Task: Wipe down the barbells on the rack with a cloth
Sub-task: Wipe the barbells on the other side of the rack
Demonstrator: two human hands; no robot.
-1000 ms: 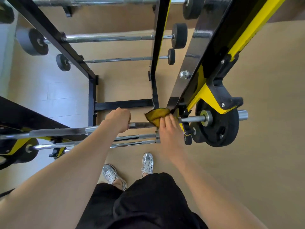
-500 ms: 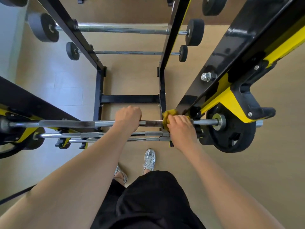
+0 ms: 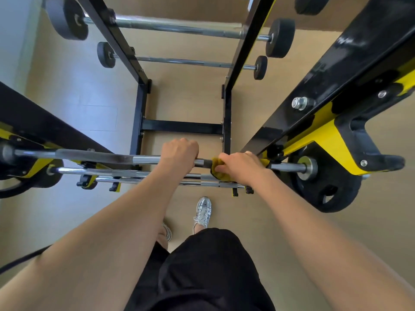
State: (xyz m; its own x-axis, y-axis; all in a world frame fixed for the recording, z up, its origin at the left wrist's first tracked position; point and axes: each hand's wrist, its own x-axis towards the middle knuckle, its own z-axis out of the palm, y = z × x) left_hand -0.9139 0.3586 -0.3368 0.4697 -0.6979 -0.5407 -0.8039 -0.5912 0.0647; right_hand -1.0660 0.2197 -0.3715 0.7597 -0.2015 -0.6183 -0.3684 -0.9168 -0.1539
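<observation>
Hands are both closing on the same barbell, which is lying crosswise on the near rack in front of the person. Left hand is gripping the bare steel shaft near its middle, fingers curling over the top and knuckles facing the camera. Right hand is sitting just beside it, toward the right end, and is clutching the yellow cloth around the shaft; folds of cloth are showing at the thumb side and hanging below the palm. A short dark stretch of bar is showing between the two hands. Right of the cloth the shaft is passing the black and yellow upright and running into a steel collar, with a black weight plate sitting on the sleeve behind a yellow bracket. The left end of the bar is reaching the left upright, where another black plate is partly showing. Two more chrome bars are lying parallel just under the gripped one. Farther off, a second black frame is carrying a thick barbell with round black ends and a thinner barbell below it. Both forearms are stretching out bare from the bottom of the view. Black shorts are filling the lower centre, and one silver trainer is standing on the tan floor under the bars, with the other mostly hiding behind the left forearm.
</observation>
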